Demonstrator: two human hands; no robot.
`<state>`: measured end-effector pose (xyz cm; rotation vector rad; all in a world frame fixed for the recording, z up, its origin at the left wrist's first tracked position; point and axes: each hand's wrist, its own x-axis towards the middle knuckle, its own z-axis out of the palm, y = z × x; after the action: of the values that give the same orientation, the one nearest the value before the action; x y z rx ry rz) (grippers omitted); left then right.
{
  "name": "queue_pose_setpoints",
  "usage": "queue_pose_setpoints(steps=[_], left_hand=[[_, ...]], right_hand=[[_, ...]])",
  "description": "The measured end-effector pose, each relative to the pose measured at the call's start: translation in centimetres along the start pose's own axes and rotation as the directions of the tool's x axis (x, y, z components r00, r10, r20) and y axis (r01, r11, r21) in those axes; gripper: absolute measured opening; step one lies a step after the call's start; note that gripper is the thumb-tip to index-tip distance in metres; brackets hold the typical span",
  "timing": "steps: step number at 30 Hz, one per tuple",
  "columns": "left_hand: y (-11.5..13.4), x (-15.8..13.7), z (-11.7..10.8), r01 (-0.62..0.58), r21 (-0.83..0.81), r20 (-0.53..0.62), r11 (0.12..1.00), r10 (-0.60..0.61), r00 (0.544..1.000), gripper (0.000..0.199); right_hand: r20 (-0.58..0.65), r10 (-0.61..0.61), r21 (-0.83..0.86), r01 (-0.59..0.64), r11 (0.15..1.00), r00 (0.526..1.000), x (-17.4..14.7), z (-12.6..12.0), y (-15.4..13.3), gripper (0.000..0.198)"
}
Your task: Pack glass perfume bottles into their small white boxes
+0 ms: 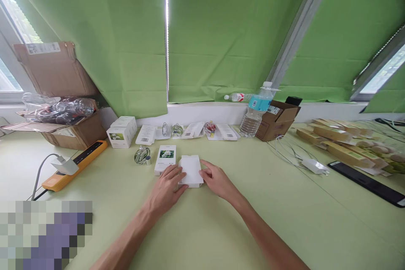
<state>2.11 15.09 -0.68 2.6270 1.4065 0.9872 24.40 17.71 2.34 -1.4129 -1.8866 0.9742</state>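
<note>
Yr L hand [167, 182] & R hand [218, 179], fingers part-curled, hold the white box [191, 168] betw them, just below ctr of frame. Squeeze too hard & its card might buckle; a slip on the L could nudge the flower box [166, 154] alongside.

Blinds [221, 29]: green, lowered, lightly creased.
Daylight: bright gap [166, 17] between panels; windows [9, 78] at far left and right.
Sill [190, 112]: white, below blinds.
Frame post [297, 25]: grey, slanted.
Counter [237, 228]: pale green.
</note>
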Motion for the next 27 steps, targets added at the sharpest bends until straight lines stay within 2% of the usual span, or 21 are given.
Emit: queue_pose_setpoints(steps=[7, 14, 20, 27], left_hand=[[0.07, -0.03, -0.04, 0.006, 0.010, -0.002, 1.000, -0.006, 1.000, 0.029], [0.13, -0.05, -0.21, 0.010, 0.017, 0.024, 1.000, -0.010, 1.000, 0.030], [0.23, 0.00, -0.30, 0.017, 0.016, 0.023, 1.000, -0.017, 1.000, 0.031], [0.26, 0.01, -0.29, 0.039, -0.026, -0.033, 0.999, -0.040, 0.999, 0.032]], right_hand=[[0.027, 0.001, -0.015, -0.001, 1.000, 1.000, 0.04, 0.20, 0.28, 0.055], [0.065, 0.021, 0.060, -0.024, 0.998, 0.998, 0.09, -0.06, 0.31, 0.054], [0.122, 0.057, 0.206, -0.081, 0.975, 0.991, 0.21, 0.14, 0.64, 0.059], [0.170, 0.067, 0.399, -0.131, 0.907, 0.983, 0.38, 0.70, 0.92, 0.058]])
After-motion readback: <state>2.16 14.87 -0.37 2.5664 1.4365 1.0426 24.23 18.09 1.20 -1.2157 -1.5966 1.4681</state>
